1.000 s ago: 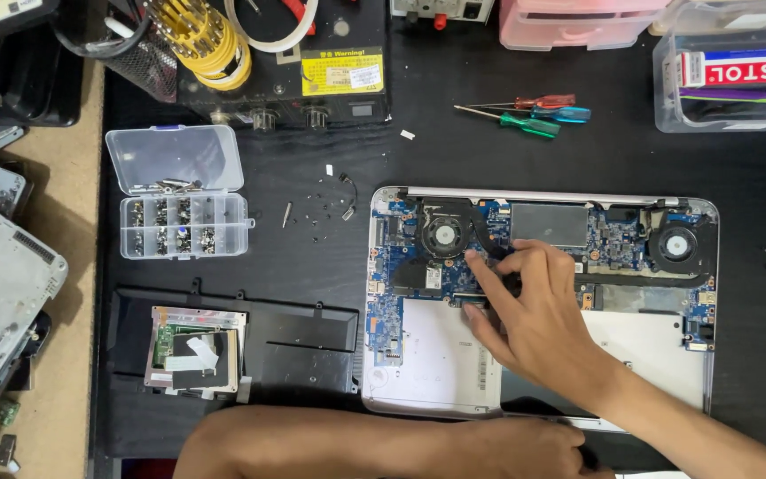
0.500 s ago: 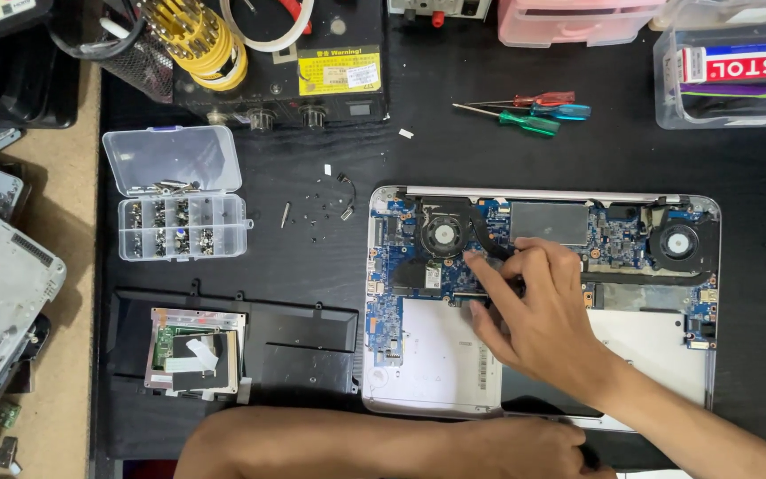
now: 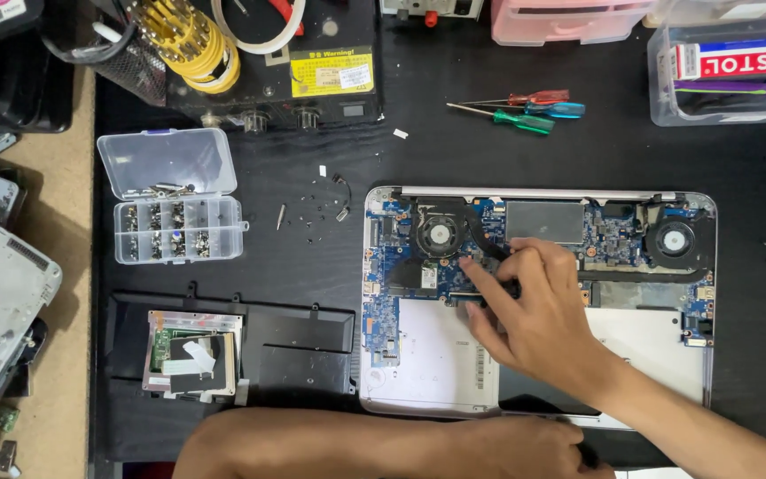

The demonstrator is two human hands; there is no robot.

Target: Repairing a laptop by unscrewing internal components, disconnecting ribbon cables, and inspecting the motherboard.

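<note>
An opened laptop (image 3: 427,364) lies bottom-up on the black mat, its blue motherboard (image 3: 383,310) and two fans bare. My right hand (image 3: 534,319) reaches in from the lower right. Its thumb and fingers are pinched on a small dark part (image 3: 509,288) in the middle of the board, just below the left fan (image 3: 439,235). My left forearm lies across the near edge of the mat. My left hand (image 3: 516,448) rests with curled fingers on the laptop's front edge.
A clear screw box (image 3: 175,208) stands open at the left, with loose screws (image 3: 312,213) beside it. A removed black cover and a drive (image 3: 192,350) lie left of the laptop. Three screwdrivers (image 3: 525,111) lie behind it. Tool stands and bins line the back.
My right hand's fingers have shifted slightly on the board. My left arm and the laptop have stayed where they were.
</note>
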